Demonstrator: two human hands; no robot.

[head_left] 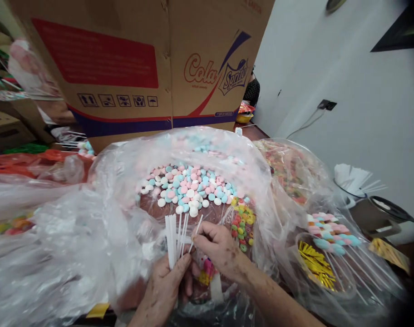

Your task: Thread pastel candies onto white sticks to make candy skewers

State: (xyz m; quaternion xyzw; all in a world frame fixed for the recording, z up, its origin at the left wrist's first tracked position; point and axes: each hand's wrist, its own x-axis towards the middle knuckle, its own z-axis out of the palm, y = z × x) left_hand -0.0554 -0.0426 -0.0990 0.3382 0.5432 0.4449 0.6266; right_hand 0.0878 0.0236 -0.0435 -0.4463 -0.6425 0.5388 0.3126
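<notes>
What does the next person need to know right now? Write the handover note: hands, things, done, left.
Left hand: closed around a bundle of white sticks, held upright.
Right hand: fingertips pinching a single white stick at the bundle's edge.
Things: pink, blue and white candies heaped in the open clear bag just beyond the hands; small coloured rings beside them to the right.
Done: finished candy sticks lie in the right-hand bag, gold twist ties beneath them.
Left: the sticks in hand are still bare, and the candy heap is large.
</notes>
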